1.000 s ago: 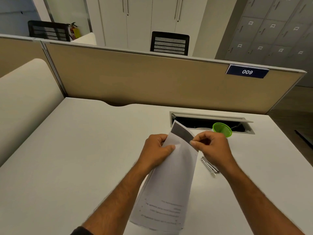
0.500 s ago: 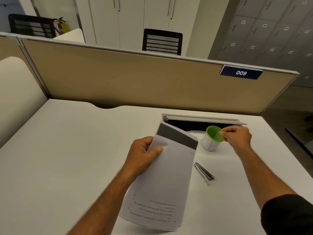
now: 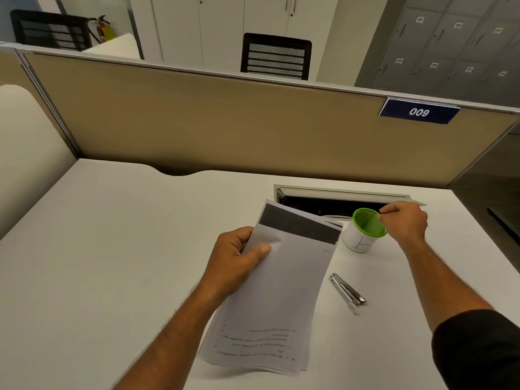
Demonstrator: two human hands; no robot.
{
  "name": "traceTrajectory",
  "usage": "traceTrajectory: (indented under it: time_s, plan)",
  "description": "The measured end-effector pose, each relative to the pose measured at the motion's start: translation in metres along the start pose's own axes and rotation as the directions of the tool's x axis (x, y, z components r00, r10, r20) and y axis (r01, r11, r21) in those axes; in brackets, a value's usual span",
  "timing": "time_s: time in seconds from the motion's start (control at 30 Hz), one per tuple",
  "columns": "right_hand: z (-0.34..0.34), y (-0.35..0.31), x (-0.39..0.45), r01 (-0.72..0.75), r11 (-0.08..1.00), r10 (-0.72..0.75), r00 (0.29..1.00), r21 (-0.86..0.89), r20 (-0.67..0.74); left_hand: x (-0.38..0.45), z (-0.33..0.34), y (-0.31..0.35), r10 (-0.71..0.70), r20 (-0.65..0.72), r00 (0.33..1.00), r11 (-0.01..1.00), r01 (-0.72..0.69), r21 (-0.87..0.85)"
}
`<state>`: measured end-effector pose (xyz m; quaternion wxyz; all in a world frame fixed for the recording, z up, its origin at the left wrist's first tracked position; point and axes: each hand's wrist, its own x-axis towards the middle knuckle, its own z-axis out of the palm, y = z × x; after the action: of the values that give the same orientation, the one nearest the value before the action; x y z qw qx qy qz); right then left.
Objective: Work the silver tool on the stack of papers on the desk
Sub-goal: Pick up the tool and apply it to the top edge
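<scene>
My left hand grips the left edge of the stack of papers, thumb on top, holding it tilted above the white desk. The top sheet has a dark band near its far end and a few printed lines near me. The silver tool, slim and folded shut, lies on the desk just right of the papers with no hand on it. My right hand hovers at the far rim of a green-rimmed white cup, fingertips pinched together. Anything held between them is too small to see.
An open cable slot is cut into the desk behind the papers and cup. A tan partition with a "009" plate closes off the far edge. The desk's right edge drops off beyond the cup.
My right hand left the top corner of the papers and moved right to the cup's rim, fingers still pinched. My left hand keeps hold of the stack. The silver tool has not moved.
</scene>
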<state>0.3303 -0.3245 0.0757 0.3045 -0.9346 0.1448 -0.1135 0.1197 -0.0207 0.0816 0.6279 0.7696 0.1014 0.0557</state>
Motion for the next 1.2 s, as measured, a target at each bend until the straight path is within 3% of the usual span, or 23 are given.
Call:
traceTrajectory:
  time_s: [0.07, 0.13, 0.2, 0.3, 0.4, 0.47, 0.63, 0.8, 0.9, 1.2]
  plan:
    - [0.003, 0.001, -0.005, 0.028, 0.998, -0.027, 0.999, 0.052, -0.018, 0.0, 0.0, -0.001, 0.002, 0.007, 1.0, 1.0, -0.002, -0.006]
    - [0.006, 0.001, -0.016, 0.027, 0.968, -0.022, 0.999, 0.25, -0.023, -0.001, 0.0, -0.001, 0.005, 0.016, 1.0, 1.0, -0.005, -0.019]
    - [0.007, -0.004, -0.04, -0.098, 0.827, 0.016, 0.988, 0.554, 0.151, -0.003, -0.001, -0.002, 0.011, 0.023, 1.0, 0.999, -0.011, -0.034]
    - [0.011, -0.006, -0.091, -0.373, 0.566, -0.102, 0.853, 0.735, 0.511, -0.007, -0.002, -0.004, 0.023, 0.031, 0.999, 0.997, -0.021, -0.074]
    - [0.014, 0.0, -0.136, -0.489, 0.471, -0.295, 0.697, 0.734, 0.654, -0.013, -0.004, -0.006, 0.026, 0.003, 1.0, 0.995, -0.026, -0.101]
    - [0.013, 0.0, -0.159, -0.439, 0.484, -0.341, 0.702, 0.756, 0.626, -0.017, -0.004, -0.007, 0.036, -0.049, 0.998, 0.991, -0.042, -0.128]
    - [-0.003, -0.018, -0.2, -0.172, 0.572, -0.352, 0.832, 0.802, 0.429, -0.034, -0.003, -0.009, 0.128, -0.283, 0.951, 0.969, -0.18, -0.167]
    - [-0.011, -0.028, -0.223, 0.041, 0.555, -0.434, 0.866, 0.831, 0.247, -0.049, 0.003, -0.002, 0.321, -0.343, 0.883, 0.909, -0.388, -0.149]
    - [-0.007, -0.029, -0.229, 0.051, 0.569, -0.405, 0.886, 0.821, 0.227, -0.049, 0.004, -0.003, 0.354, -0.385, 0.853, 0.902, -0.42, -0.101]
    - [0.001, -0.031, -0.233, 0.039, 0.572, -0.326, 0.927, 0.819, 0.183, -0.048, 0.005, -0.005, 0.317, -0.392, 0.864, 0.92, -0.381, -0.095]
